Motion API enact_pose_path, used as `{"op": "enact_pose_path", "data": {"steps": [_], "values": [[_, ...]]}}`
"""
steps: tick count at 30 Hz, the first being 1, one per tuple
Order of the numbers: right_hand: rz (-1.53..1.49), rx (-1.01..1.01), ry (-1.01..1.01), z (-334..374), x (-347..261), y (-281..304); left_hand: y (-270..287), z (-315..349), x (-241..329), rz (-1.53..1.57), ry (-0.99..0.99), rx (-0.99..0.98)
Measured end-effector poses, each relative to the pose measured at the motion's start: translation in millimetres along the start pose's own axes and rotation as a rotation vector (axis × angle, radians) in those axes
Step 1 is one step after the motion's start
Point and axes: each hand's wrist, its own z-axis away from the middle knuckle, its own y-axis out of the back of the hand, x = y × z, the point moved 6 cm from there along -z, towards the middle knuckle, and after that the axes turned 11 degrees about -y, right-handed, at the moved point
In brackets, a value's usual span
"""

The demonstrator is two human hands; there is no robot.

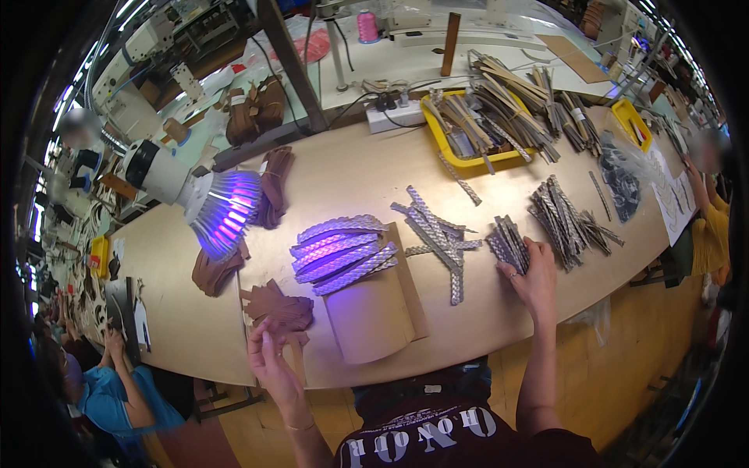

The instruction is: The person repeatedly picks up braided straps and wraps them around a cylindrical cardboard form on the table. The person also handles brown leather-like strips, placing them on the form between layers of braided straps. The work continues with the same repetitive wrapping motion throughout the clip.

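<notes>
My right hand [537,279] is closed round the near end of a small bundle of grey braided strips [507,240] on the table. Left of it lies a loose crossed pile of similar braided strips [441,238]; a larger bundle [558,214] is on its right. My left hand [273,360] is raised at the front edge, fingers apart, beside a stack of brown leather pieces [279,306]. A narrow tan strip [296,357] shows behind its thumb. Between my hands, silvery braided strips [343,251] lie across a curved tan form [370,324], lit purple.
A lamp with a ribbed metal head [226,207] hangs over the left side. Yellow baskets [511,164] of strips, a white power strip [398,118] and more brown leather bundles [275,187] stand around. Other people sit at far left and right.
</notes>
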Motion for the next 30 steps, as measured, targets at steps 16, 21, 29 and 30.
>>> {"op": "enact_pose_path", "data": {"steps": [16,21,29,30], "values": [[-0.286,0.128,0.325,67.6,-64.3,-6.8,15.7,-3.8,4.1,-0.911,-0.328,-0.267],[-0.373,0.074,0.525,86.8,-99.8,-0.6,24.1,14.2,-9.6,-1.015,-0.216,-0.190],[-0.415,-0.092,0.627,111.1,-134.7,-6.9,34.2,23.4,-29.0,-0.871,-0.040,-0.209],[-0.420,-0.125,0.643,114.7,-138.3,-8.4,34.1,23.0,-32.0,-0.856,0.011,-0.242]]}}
